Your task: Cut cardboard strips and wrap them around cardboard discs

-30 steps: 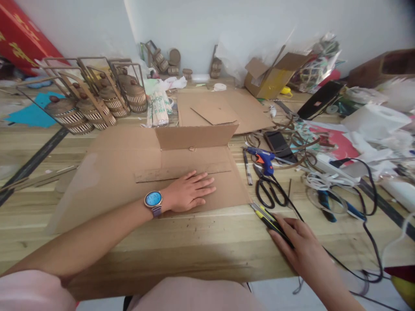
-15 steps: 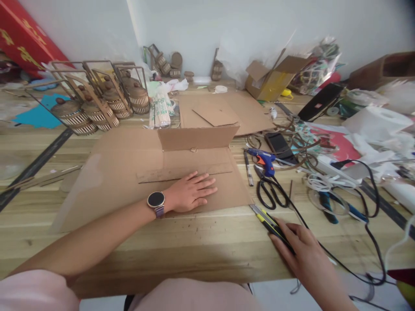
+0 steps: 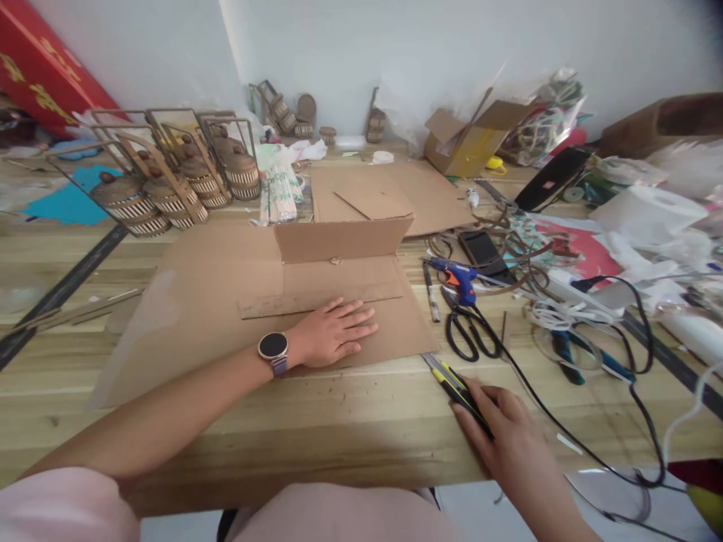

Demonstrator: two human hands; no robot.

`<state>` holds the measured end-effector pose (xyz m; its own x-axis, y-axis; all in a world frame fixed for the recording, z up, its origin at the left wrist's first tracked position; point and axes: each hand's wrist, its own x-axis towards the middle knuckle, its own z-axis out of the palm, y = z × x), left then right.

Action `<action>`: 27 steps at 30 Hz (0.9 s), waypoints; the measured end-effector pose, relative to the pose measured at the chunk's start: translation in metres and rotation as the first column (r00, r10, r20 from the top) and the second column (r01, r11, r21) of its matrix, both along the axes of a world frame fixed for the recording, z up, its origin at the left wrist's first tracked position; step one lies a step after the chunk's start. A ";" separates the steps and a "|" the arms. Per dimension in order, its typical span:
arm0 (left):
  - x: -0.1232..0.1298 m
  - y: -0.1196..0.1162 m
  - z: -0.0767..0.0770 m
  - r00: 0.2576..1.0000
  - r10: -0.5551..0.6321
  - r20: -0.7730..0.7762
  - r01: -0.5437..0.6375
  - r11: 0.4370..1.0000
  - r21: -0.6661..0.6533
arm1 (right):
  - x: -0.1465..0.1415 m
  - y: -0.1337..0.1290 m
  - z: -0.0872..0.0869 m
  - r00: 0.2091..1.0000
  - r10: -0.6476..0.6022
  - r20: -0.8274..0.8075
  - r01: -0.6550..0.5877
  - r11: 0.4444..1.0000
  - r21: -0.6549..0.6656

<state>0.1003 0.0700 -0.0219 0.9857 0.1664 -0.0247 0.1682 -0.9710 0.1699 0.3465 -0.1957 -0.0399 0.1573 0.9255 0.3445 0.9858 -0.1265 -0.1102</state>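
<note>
My left hand (image 3: 334,333) lies flat with fingers spread on a large sheet of cardboard (image 3: 186,301), a dark watch on its wrist. A narrow cardboard strip (image 3: 271,306) rests on the sheet just beyond my fingers. At the sheet's back edge a flap (image 3: 344,241) stands folded up. In my right hand (image 3: 508,429) is a yellow and black utility knife (image 3: 452,385), its blade extended and pointing towards the sheet's near right corner. Whether the blade tip touches the cardboard I cannot tell.
Right of the sheet lie black-handled scissors (image 3: 471,331), a blue glue gun (image 3: 460,280), a marker (image 3: 431,293), a phone (image 3: 486,254) and pliers (image 3: 568,357) among cords. Several small woven baskets (image 3: 129,199) stand at the back left. More cardboard (image 3: 434,196) and an open box (image 3: 480,139) are behind.
My right hand has moved left with the utility knife, bringing the blade to the sheet's near right corner. My left hand stays in place on the cardboard.
</note>
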 end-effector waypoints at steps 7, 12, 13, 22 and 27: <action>0.009 -0.005 0.001 0.999 0.033 -0.015 -0.033 0.999 -0.018 | 0.004 0.004 -0.002 0.999 -0.017 -0.039 0.016 1.000 -0.013; 0.019 -0.009 -0.004 0.994 0.105 0.016 -0.105 0.994 -0.010 | 0.018 0.023 0.001 0.999 -0.042 0.005 0.042 0.999 -0.006; 0.020 -0.010 -0.004 0.993 0.117 0.026 -0.117 0.993 -0.010 | 0.019 0.025 0.002 0.999 -0.042 0.004 0.042 0.999 -0.007; 0.020 -0.011 -0.004 0.989 0.144 0.043 -0.143 0.989 -0.029 | 0.013 0.023 0.004 0.997 -0.010 -0.078 0.008 1.000 -0.029; 0.020 -0.011 -0.004 0.988 0.149 0.043 -0.148 0.989 -0.028 | 0.003 0.022 0.003 0.996 0.018 -0.090 -0.021 0.999 -0.024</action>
